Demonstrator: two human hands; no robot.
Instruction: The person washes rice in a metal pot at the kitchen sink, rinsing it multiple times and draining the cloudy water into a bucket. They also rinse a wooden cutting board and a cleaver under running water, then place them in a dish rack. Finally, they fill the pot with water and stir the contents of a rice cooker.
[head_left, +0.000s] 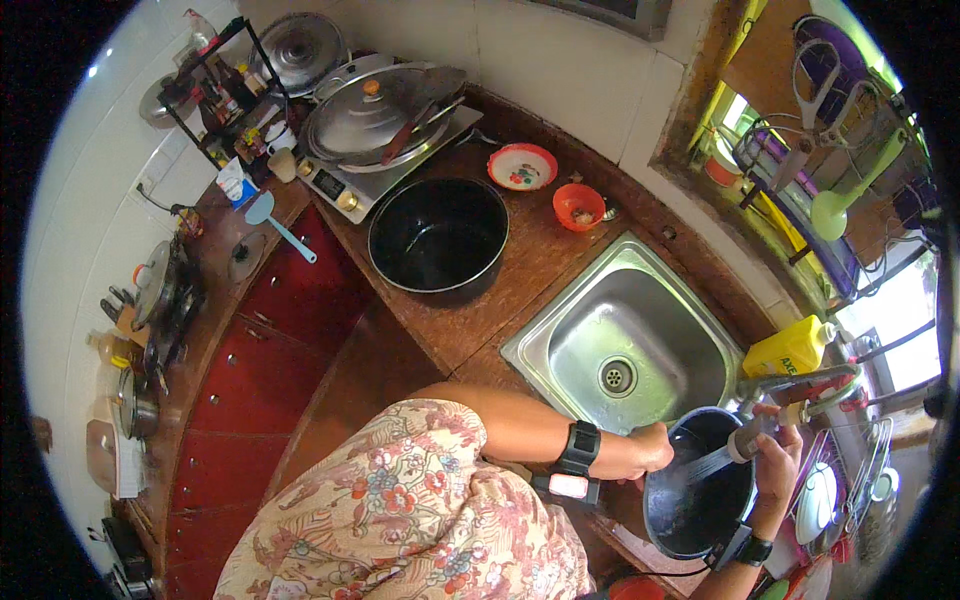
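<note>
My left hand (651, 451) grips the rim of a dark pot (694, 517), which is tilted beside the near right edge of the sink. In my right hand (778, 456) is the faucet's spray head (746, 441). Water fans out of it into the pot's dark interior. The spray head joins the curved spout of the faucet (853, 382). The stainless steel sink (574, 352) has a strainer drain (618, 376) in its basin. A yellow bottle (784, 349) stands at its right corner.
A large black pot (439, 236) sits on the brown counter. Beyond it are a red-rimmed bowl (523, 166), an orange bowl (579, 207) and a lidded pan (375, 112) on a stove (360, 187). Utensils hang at upper right. A dish rack (874, 442) stands right of my right hand.
</note>
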